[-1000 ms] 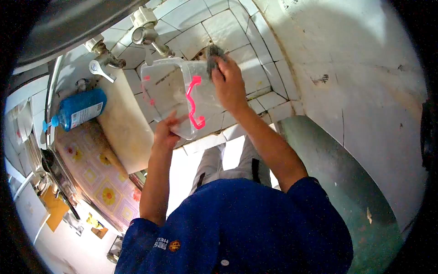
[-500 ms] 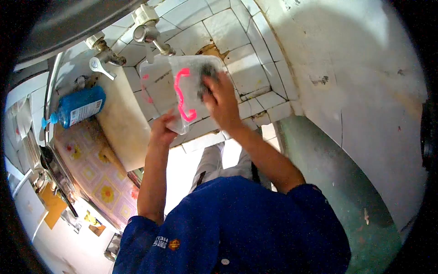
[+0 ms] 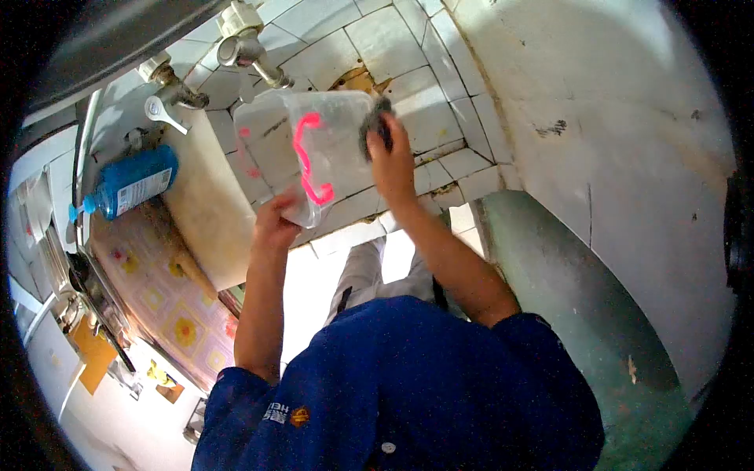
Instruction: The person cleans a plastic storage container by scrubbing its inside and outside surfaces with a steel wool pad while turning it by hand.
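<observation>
A clear plastic container [image 3: 342, 141] with a pink handle [image 3: 305, 161] is held tilted over a tiled basin. My left hand [image 3: 276, 223] grips its lower left corner, the fingers partly seen through the plastic. In my right hand [image 3: 393, 166] is a dark grey scouring pad [image 3: 375, 129], pressed at the container's right edge. A metal tap [image 3: 253, 56] is just above the container's upper left part.
A second tap [image 3: 174, 90] is farther left. A blue bottle [image 3: 140, 182] lies on the ledge beside the basin, near a flowered cloth [image 3: 169, 294]. The tiled basin rim [image 3: 479, 183] meets a stained wall [image 3: 597, 141] on the right.
The container has tilted and shifted slightly left, its handle moving left too. My right hand with the pad went down and left across the container, then back right to its edge.
</observation>
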Tool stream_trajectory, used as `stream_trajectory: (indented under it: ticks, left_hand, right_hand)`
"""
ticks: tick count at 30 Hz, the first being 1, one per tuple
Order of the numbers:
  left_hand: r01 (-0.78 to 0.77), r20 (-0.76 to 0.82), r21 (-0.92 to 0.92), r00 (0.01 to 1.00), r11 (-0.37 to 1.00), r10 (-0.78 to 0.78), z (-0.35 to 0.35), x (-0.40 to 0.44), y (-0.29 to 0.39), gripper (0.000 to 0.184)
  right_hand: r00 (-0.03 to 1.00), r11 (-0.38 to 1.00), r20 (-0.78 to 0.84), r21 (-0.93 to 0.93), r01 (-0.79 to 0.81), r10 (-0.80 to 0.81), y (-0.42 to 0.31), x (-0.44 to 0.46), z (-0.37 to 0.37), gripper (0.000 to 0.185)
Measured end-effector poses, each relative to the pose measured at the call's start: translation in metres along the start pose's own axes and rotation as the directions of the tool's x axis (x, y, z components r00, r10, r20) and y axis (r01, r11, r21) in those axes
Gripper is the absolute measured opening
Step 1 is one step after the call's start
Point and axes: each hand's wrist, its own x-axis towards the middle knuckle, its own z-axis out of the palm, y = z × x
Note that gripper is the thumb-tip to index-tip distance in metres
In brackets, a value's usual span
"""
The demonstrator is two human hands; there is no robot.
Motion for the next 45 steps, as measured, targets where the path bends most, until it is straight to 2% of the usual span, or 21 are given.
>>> stream_trajectory:
  ticks: [1,3,7,9,11,14,16,19,21,22,24,25,27,29,31,34,35,39,41,43,45]
  left_hand:
    - [0.002,-0.005,-0.005,1.0,1.0,-0.002,-0.002,0.0,-0.001,0.049]
    - [0.007,-0.045,0.014,0.999,1.0,-0.007,-0.002,0.008,-0.001,0.033]
    - [-0.021,0.034,0.097,0.999,0.995,0.017,-0.003,0.008,-0.001,0.018]
    - [0.064,-0.023,-0.228,0.997,0.972,-0.071,0.013,-0.001,0.001,0.009]
    - [0.086,0.015,-0.27,0.996,0.959,-0.085,-0.002,0.01,0.0,0.009]
    - [0.101,-0.012,-0.242,0.994,0.965,-0.107,0.015,0.007,-0.001,0.007]
    - [0.095,-0.1,-0.172,0.988,0.981,-0.114,0.017,0.002,-0.005,0.006]
    - [0.168,0.033,-0.265,0.986,0.949,-0.165,0.0,0.017,-0.007,0.006]
    - [0.315,0.247,-0.378,0.941,0.871,-0.233,-0.01,0.032,-0.006,0.024]
    - [0.369,0.319,-0.402,0.914,0.838,-0.249,-0.004,0.028,-0.004,0.032]
    - [0.161,0.022,-0.338,0.986,0.927,-0.163,0.017,0.011,-0.008,0.01]
    - [0.164,0.021,-0.34,0.986,0.926,-0.167,0.023,0.007,-0.01,0.01]
    - [0.114,-0.081,-0.316,0.986,0.942,-0.147,0.033,0.0,-0.008,0.009]
    - [0.18,0.007,-0.387,0.981,0.904,-0.193,0.037,-0.008,-0.003,0.009]
    - [0.059,-0.124,-0.317,0.987,0.947,-0.103,0.03,0.006,-0.008,0.006]
    - [0.1,-0.095,-0.324,0.986,0.941,-0.137,0.009,0.026,-0.014,0.005]
    - [0.103,-0.097,-0.322,0.985,0.941,-0.141,0.005,0.028,-0.017,0.005]
    - [0.287,0.175,-0.351,0.955,0.891,-0.239,-0.013,0.025,-0.011,0.008]
    - [0.071,0.003,-0.222,0.997,0.972,-0.072,-0.011,0.017,-0.013,0.011]
    - [0.06,-0.061,-0.195,0.995,0.979,-0.073,-0.001,-0.002,-0.012,0.013]
    - [0.049,-0.123,-0.168,0.99,0.985,-0.07,0.006,-0.017,-0.012,0.014]
  right_hand:
    - [0.997,0.997,-0.022,0.015,-0.072,0.073,0.003,-0.025,0.001,0.04]
    - [0.999,0.992,0.029,-0.125,-0.011,0.015,-0.006,-0.069,0.003,0.044]
    - [0.994,0.992,0.026,-0.063,0.109,-0.108,-0.026,-0.08,0.019,0.049]
    - [0.985,0.974,-0.066,0.177,-0.143,0.156,-0.033,-0.04,0.022,0.044]
    - [0.975,0.96,-0.079,0.207,-0.188,0.208,-0.031,-0.032,0.022,0.041]
    - [0.994,0.993,-0.018,-0.058,0.103,-0.104,-0.029,-0.085,0.038,0.049]
    - [0.991,0.992,0.018,0.012,0.129,-0.129,-0.038,-0.1,0.039,0.052]
    - [0.983,0.989,-0.105,-0.015,0.15,-0.15,-0.033,-0.055,0.034,0.046]
    - [0.994,0.994,-0.093,0.093,-0.056,0.065,-0.033,-0.029,0.023,0.043]
    - [0.997,0.997,-0.08,0.068,0.018,-0.013,-0.032,-0.038,0.026,0.044]
    - [0.989,0.988,0.013,-0.035,0.151,-0.15,-0.039,-0.071,0.035,0.049]
    - [0.974,0.972,0.034,-0.062,0.226,-0.224,-0.048,-0.085,0.036,0.051]
    - [0.988,0.987,-0.028,0.062,0.152,-0.15,-0.046,-0.069,0.04,0.049]
    - [0.982,0.965,-0.069,0.207,-0.159,0.177,-0.047,-0.02,0.024,0.045]
    - [0.983,0.977,-0.055,0.139,-0.164,0.172,-0.037,-0.015,0.018,0.044]
    - [0.976,0.972,0.092,-0.107,0.208,-0.199,-0.047,-0.071,0.019,0.045]
    - [0.962,0.964,0.094,-0.049,0.262,-0.257,-0.047,-0.075,0.016,0.043]
    - [0.994,0.993,0.001,-0.055,0.106,-0.106,-0.018,0.002,0.004,0.04]
    - [0.998,0.998,0.013,0.011,0.066,-0.066,0.003,0.038,0.001,0.039]
    - [0.897,0.866,0.311,0.293,-0.406,0.315,0.012,0.057,-0.002,0.037]
    - [0.891,0.889,0.347,0.243,-0.388,0.294,0.004,0.069,-0.004,0.034]
